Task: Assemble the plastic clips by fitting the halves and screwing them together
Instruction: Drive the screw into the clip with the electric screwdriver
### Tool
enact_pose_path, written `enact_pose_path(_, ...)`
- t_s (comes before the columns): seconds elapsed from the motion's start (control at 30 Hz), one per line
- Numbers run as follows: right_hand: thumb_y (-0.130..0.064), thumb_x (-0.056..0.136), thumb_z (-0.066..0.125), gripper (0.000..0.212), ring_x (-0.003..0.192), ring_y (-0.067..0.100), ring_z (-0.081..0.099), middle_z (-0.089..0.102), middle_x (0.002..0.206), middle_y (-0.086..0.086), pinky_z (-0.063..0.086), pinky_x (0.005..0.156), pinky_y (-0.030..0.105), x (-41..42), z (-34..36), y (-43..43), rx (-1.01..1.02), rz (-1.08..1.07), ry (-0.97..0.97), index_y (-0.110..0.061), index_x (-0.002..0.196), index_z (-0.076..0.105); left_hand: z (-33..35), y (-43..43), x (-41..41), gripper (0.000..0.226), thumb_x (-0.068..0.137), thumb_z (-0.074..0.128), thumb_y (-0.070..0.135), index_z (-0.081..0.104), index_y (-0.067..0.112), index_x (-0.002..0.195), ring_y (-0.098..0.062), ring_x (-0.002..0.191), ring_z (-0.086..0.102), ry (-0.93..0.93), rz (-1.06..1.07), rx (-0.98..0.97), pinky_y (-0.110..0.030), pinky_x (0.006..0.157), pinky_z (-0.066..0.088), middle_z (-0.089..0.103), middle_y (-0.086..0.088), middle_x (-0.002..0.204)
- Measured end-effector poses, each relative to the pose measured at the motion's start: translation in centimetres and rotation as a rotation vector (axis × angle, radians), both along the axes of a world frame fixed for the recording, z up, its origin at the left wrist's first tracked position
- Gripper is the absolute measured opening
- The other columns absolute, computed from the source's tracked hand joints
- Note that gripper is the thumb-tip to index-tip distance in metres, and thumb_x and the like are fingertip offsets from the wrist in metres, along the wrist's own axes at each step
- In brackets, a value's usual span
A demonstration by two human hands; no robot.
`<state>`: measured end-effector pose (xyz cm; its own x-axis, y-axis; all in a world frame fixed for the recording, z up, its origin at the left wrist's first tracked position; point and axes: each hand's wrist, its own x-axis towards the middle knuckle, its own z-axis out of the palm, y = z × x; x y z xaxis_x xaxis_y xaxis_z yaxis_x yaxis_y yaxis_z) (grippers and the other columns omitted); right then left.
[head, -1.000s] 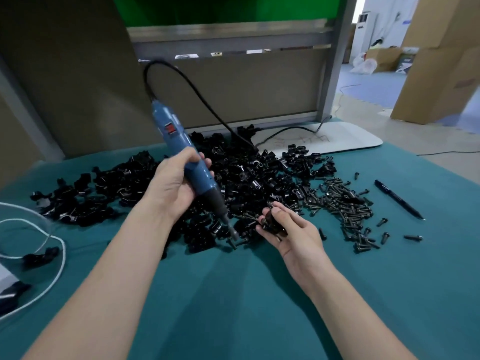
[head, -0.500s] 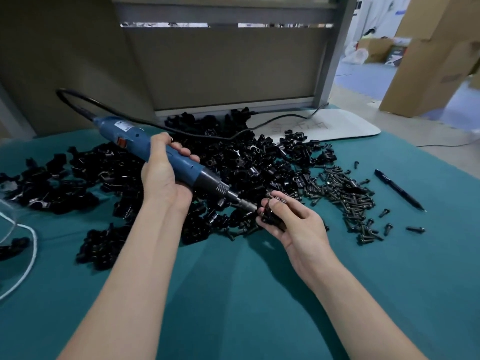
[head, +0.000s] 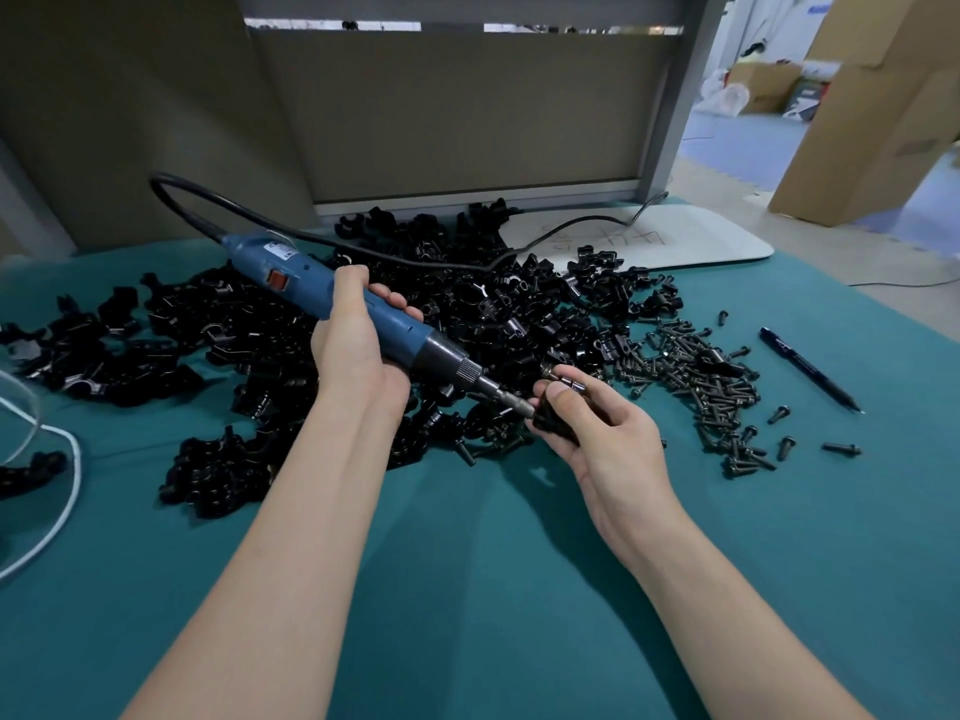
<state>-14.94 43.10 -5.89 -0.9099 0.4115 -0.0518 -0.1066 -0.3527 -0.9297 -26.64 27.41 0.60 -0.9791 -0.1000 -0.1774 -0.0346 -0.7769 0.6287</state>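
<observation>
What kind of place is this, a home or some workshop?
Probably an assembly bench in a workshop or warehouse: the teal table holds heaps of black plastic clips and screws, the left hand grips a corded electric screwdriver, and cardboard boxes stand behind.

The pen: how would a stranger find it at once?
Start at the teal tablecloth and find the heap of dark screws on its right. The pen lies alone just right of that heap. It is long and slim; the screws are short.
</observation>
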Motion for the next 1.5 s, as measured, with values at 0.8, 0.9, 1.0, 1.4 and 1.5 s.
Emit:
enact_pose_path(0.8,-0.026,0.074,0.078,0.045,0.096,0.021,0.074,0.078,0.096,0.006,0.061,0.083,0.032,0.5,0.1,0.2,-0.153,0.025,0.030,-0.006,0.114,0.072,-0.6,0.6,0.8,0.023,0.089,0.057,0.001,0.049,0.013,0.070,-0.009,0.046,0.049,0.111,-0.027,0.094,-0.024,0.050,0.047,0.051,0.003,0.057)
enact_pose_path(0.9,-0.022,0.078,0.076,0.038,0.097,0.023,0.073,0.077,0.097,0.009,0.062,0.082,0.033,0.6,0.3,0.2,-0.177,0.025,0.019,-0.005,0.112,0.072,-0.5,0.6,0.7,0.020,0.089,0.057,0.002,0.048,0.013,0.075,-0.009,0.046,0.049,0.117,-0.042,0.104,-0.024,0.051,0.047,0.051,0.003,0.059)
enact_pose_path(1.0,-0.012,0.091,0.071,0.022,0.098,0.025,0.073,0.077,0.098,0.012,0.063,0.081,0.035,0.6,0.4,0.2,-0.194,0.024,-0.007,-0.004,0.111,0.072,-0.4,0.5,0.6,0.020,0.090,0.057,0.002,0.046,0.014,0.077,-0.009,0.048,0.048,0.137,-0.062,0.105,-0.024,0.051,0.047,0.050,0.003,0.060)
enact_pose_path(1.4,-0.017,0.083,0.075,0.027,0.091,0.023,0.077,0.078,0.096,0.013,0.064,0.079,0.036,1.0,1.1,0.0,-0.286,0.090,-0.025,0.002,0.102,0.074,0.9,0.1,0.7,0.020,0.090,0.054,0.003,0.045,0.014,0.077,-0.009,0.051,0.046,0.261,-0.126,0.076,-0.024,0.053,0.046,0.049,0.003,0.064)
enact_pose_path(1.5,-0.018,0.079,0.076,0.020,0.093,0.025,0.077,0.078,0.098,0.015,0.064,0.076,0.034,1.0,1.3,0.0,-0.313,0.117,-0.034,-0.001,0.089,0.081,1.4,0.1,0.9,0.019,0.089,0.054,0.002,0.045,0.014,0.077,-0.009,0.052,0.047,0.307,-0.134,0.059,-0.024,0.054,0.047,0.049,0.003,0.063)
